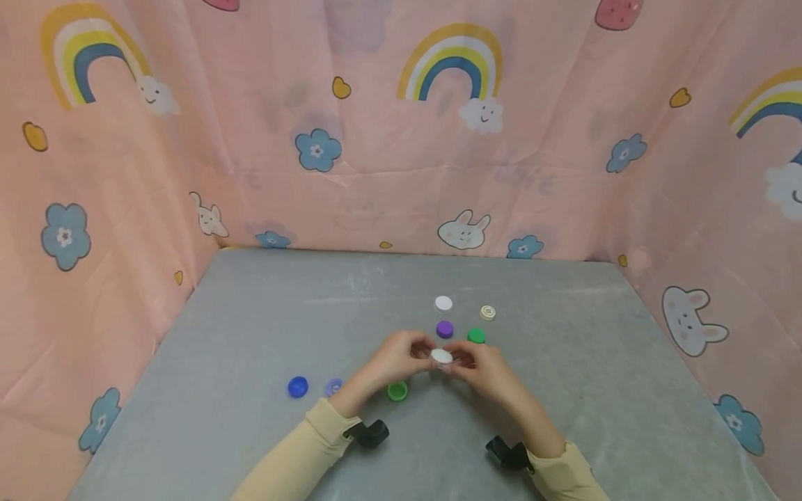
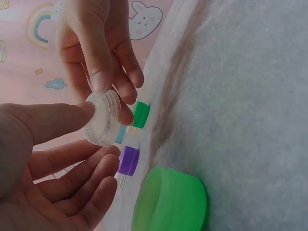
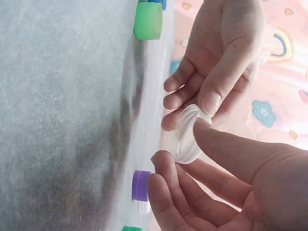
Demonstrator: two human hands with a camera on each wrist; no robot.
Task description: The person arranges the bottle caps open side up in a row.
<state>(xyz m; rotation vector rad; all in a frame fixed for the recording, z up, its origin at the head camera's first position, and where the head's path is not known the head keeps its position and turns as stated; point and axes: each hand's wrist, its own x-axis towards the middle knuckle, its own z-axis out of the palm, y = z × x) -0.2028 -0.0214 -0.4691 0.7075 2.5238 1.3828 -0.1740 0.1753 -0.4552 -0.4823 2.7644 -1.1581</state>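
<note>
Both hands hold one translucent white bottle cap [image 1: 441, 356] between them, raised off the table. The left hand [image 1: 399, 358] pinches its left side between thumb and fingers, and the right hand [image 1: 487, 372] pinches the right side. In the left wrist view, ridges run round the rim of the cap [image 2: 102, 120]. Just beyond the hands lie a purple cap [image 1: 445, 329] and a green cap [image 1: 476, 336]. A light green cap [image 1: 397, 391], hollow side up, lies next to the left wrist. Partly behind the left forearm is a pale violet cap [image 1: 334, 386].
Farther back on the grey table [image 1: 263, 306] lie a white cap [image 1: 443, 303] and a cream cap [image 1: 488, 312] with rings. A blue cap [image 1: 297, 387] lies at the left. Pink printed cloth [image 1: 376, 188] hangs along the back and sides.
</note>
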